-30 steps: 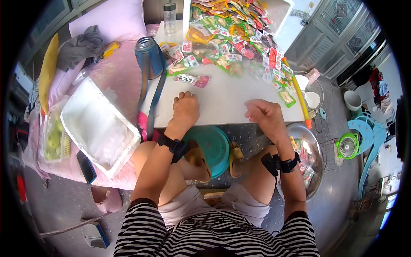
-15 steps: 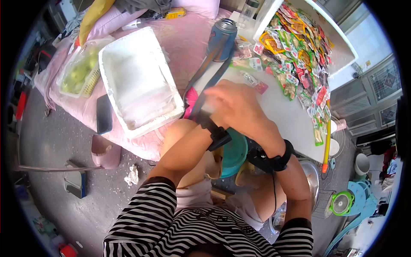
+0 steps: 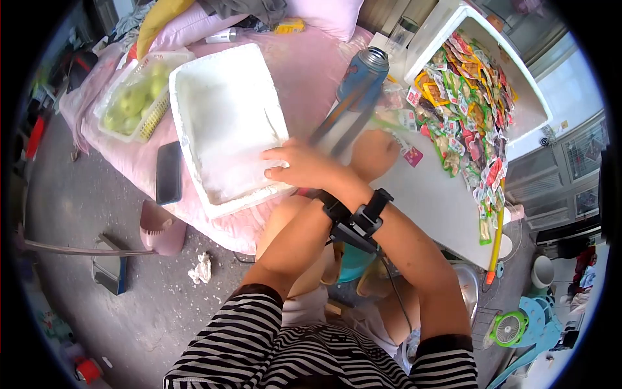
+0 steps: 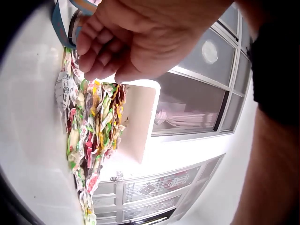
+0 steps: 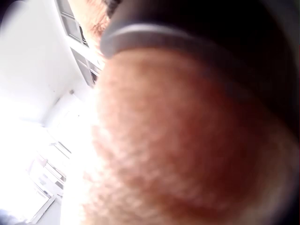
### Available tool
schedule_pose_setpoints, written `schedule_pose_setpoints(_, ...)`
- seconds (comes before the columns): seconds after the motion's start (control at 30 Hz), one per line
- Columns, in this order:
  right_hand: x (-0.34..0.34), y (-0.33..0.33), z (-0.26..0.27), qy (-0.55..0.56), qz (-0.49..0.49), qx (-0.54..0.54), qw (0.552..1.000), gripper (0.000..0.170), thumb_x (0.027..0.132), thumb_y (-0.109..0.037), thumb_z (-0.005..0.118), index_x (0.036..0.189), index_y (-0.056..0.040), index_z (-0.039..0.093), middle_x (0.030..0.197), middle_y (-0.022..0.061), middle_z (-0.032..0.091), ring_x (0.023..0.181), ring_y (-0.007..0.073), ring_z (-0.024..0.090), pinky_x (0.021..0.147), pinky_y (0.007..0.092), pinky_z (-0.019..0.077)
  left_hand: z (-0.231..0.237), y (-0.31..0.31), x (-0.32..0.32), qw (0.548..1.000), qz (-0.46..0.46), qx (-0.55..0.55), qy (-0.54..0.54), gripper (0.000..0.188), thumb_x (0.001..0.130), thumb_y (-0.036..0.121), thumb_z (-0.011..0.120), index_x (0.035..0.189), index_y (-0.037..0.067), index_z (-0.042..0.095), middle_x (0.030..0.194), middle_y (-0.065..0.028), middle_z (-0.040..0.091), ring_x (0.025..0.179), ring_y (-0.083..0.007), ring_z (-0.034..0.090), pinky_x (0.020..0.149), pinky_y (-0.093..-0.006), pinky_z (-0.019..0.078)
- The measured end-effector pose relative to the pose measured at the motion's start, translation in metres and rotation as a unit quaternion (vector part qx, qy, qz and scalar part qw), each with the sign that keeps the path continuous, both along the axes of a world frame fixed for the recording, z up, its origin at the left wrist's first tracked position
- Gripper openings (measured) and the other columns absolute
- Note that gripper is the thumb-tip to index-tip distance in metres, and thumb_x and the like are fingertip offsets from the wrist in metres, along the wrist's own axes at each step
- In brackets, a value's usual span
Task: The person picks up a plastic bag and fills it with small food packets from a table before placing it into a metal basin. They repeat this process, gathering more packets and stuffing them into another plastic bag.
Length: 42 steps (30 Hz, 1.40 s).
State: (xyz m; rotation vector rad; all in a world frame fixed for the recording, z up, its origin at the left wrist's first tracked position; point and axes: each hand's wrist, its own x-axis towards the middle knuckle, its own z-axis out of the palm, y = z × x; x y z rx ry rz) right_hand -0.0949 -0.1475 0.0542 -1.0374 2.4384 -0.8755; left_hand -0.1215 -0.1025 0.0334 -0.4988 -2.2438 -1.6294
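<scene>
Foam box [image 3: 227,110]: on the bed [image 3: 317,71], near its front edge, beside the surface's left edge; right hand [image 3: 311,170]: crossed over the left wrist, at the box's near right corner, fingers extended, grasping nothing visible, rim contact uncertain; left hand [image 3: 374,155]: above the left part of the surface [image 3: 421,201], fingers loosely curled, released; packets [image 3: 463,110]: heaped along the surface's far edge, spilling from a second box [image 3: 435,35]; step in hand, by judgement: reaching for the foam box; next move likely calls for a firm rim hold, clear of the blue bottle [image 3: 354,76].
</scene>
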Motion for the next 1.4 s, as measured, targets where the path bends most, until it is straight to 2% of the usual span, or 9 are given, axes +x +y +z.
schedule_pose_setpoints(0.33,0.014,0.028,0.031,-0.138,-0.210,-0.233,0.939,0.030,0.077,-0.011,0.070,0.103,0.0019,0.061,0.082,0.0050,0.060,0.078,0.0110,0.057,0.066,0.0245,0.0480,-0.012,0.005,0.000,0.997,-0.011,-0.057,0.047,0.020,0.079,0.016,0.063,0.070,-0.001,0.060,0.057,-0.0182,0.052,0.048,-0.0300,0.047,0.049,-0.0410,0.0364)
schedule_pose_setpoints(0.4,0.017,0.059,0.036,-0.063,-0.286,-0.300,0.908,0.030,0.076,-0.007,0.068,0.105,0.0002,0.060,0.081,0.0066,0.062,0.078,0.0120,0.059,0.061,0.0266,0.0487,-0.030,0.014,0.009,0.994,-0.072,0.053,0.061,0.017,0.079,0.015,0.063,0.072,0.000,0.061,0.060,-0.0187,0.054,0.051,-0.0314,0.050,0.051,-0.0410,0.0377)
schedule_pose_setpoints(0.53,0.031,0.148,0.064,-0.017,-0.378,-0.373,0.847,0.038,0.083,-0.006,0.060,0.120,-0.0019,0.054,0.084,0.0024,0.059,0.072,0.0089,0.056,0.053,0.0225,0.0463,-0.034,0.040,0.041,0.970,-0.165,-0.074,0.164,0.015,0.078,0.014,0.065,0.075,0.000,0.062,0.063,-0.0185,0.056,0.056,-0.0324,0.053,0.054,-0.0385,0.0401)
schedule_pose_setpoints(0.63,0.030,0.221,0.039,0.002,-0.444,-0.332,0.832,0.039,0.083,-0.006,0.060,0.120,-0.0016,0.053,0.080,0.0018,0.059,0.068,0.0085,0.055,0.051,0.0222,0.0444,0.000,0.047,0.069,0.872,-0.462,-0.155,0.042,0.017,0.076,0.015,0.068,0.078,-0.001,0.062,0.063,-0.0175,0.057,0.056,-0.0312,0.053,0.056,-0.0359,0.0416)
schedule_pose_setpoints(0.73,0.038,0.272,-0.005,-0.041,-0.498,-0.300,0.812,0.036,0.079,-0.006,0.066,0.112,0.0009,0.055,0.079,0.0076,0.063,0.067,0.0117,0.059,0.052,0.0258,0.0483,0.015,0.054,0.082,0.825,-0.541,-0.160,-0.023,0.016,0.075,0.013,0.068,0.082,-0.001,0.064,0.064,-0.0164,0.059,0.056,-0.0287,0.054,0.056,-0.0352,0.0424)
schedule_pose_setpoints(0.9,0.058,0.303,-0.049,0.032,-0.521,-0.214,0.825,0.033,0.076,-0.005,0.066,0.106,0.0034,0.057,0.078,0.0110,0.064,0.068,0.0150,0.061,0.061,0.0289,0.0492,0.009,0.060,0.086,0.850,-0.499,0.048,-0.162,0.004,0.080,-0.002,0.063,0.084,-0.002,0.062,0.068,-0.0107,0.060,0.059,-0.0180,0.059,0.054,-0.0255,0.0459)
schedule_pose_setpoints(1.0,0.064,0.313,-0.062,0.074,-0.530,-0.212,0.818,0.032,0.074,-0.006,0.066,0.104,0.0036,0.058,0.078,0.0125,0.064,0.070,0.0169,0.062,0.065,0.0300,0.0498,-0.001,0.069,0.080,0.952,-0.299,-0.031,0.053,0.012,0.078,0.000,0.065,0.089,-0.001,0.063,0.071,-0.0100,0.058,0.059,-0.0202,0.058,0.053,-0.0279,0.0462)
schedule_pose_setpoints(1.13,0.063,0.319,-0.068,0.122,-0.521,-0.217,0.817,0.031,0.075,-0.009,0.066,0.103,0.0028,0.059,0.079,0.0130,0.065,0.072,0.0189,0.063,0.067,0.0312,0.0502,-0.003,0.081,0.087,0.938,-0.128,-0.247,0.206,0.030,0.064,0.008,0.074,0.091,0.000,0.063,0.088,-0.0112,0.054,0.077,-0.0279,0.054,0.063,-0.0357,0.0479)
schedule_pose_setpoints(1.4,0.068,0.333,-0.070,0.104,-0.491,-0.187,0.845,0.030,0.078,-0.014,0.066,0.104,0.0012,0.060,0.087,0.0162,0.066,0.076,0.0255,0.064,0.069,0.0341,0.0509,-0.034,0.095,0.087,0.884,-0.168,-0.374,0.226,0.011,0.070,0.006,0.062,0.079,0.002,0.056,0.081,-0.0116,0.051,0.075,-0.0290,0.052,0.063,-0.0391,0.0456)
